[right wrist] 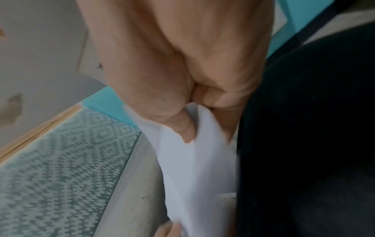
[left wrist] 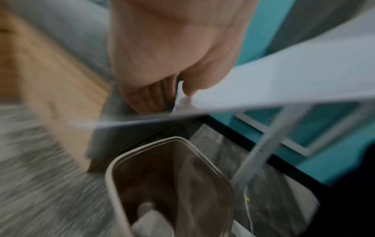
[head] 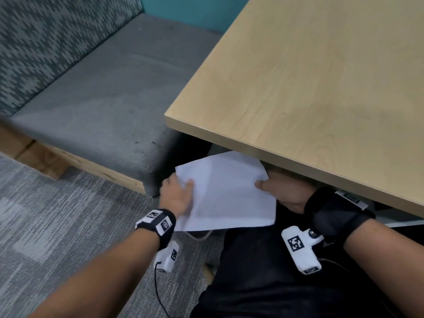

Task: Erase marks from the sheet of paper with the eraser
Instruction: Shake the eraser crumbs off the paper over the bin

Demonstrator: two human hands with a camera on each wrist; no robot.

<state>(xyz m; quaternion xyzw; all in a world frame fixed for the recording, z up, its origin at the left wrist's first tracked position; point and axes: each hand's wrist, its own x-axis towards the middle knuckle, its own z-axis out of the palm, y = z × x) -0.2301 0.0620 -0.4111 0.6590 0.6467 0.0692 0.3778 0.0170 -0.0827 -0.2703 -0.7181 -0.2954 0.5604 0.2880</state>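
Observation:
A white sheet of paper hangs in the air below the near edge of the wooden table, held by both hands. My left hand pinches its left edge, thumb on top. My right hand pinches its right edge, thumb on top, partly under the table. In the left wrist view the sheet stretches to the right from my left hand. In the right wrist view my right hand pinches the sheet. No eraser shows in any view.
The light wooden table fills the upper right. A grey bench seat on a wooden base stands to the left. A beige waste bin with crumpled paper inside sits on the grey carpet beneath the sheet.

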